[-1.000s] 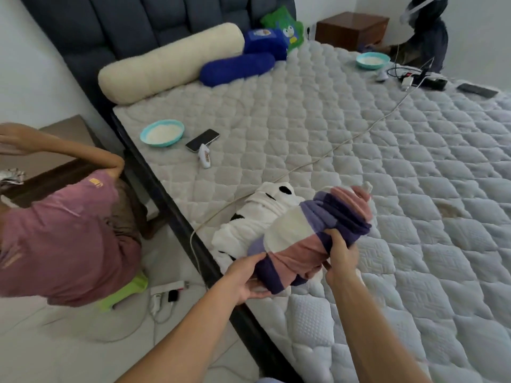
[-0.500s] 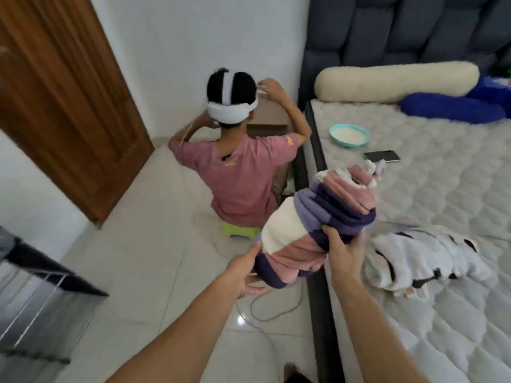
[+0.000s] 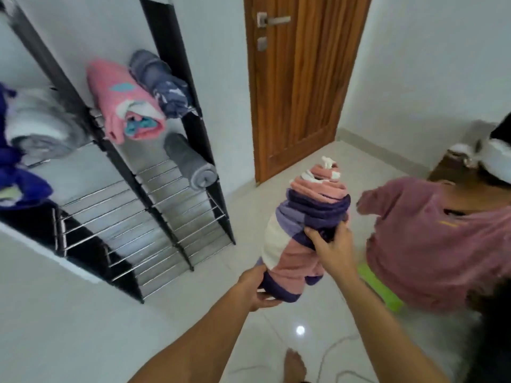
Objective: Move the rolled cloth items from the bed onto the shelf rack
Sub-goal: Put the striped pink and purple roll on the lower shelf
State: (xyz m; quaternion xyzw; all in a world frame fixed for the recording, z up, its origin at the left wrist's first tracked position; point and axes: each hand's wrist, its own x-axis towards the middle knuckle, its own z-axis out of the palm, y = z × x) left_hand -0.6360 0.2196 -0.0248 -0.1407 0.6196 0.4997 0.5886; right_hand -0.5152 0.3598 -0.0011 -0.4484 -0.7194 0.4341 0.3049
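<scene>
No legible writing is seen. A striped rolled blanket (image 3: 307,230) is held upright above the floor, right of the shelf rack (image 3: 154,205); its base is cupped by the left hand (image 3: 258,288), its middle gripped by right hand (image 3: 333,251) fingers (image 3: 312,234).

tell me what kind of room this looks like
Probably a room in a home: a wooden door with a metal handle, a black wire shelf rack holding rolled towels, and a glossy white tiled floor.
</scene>
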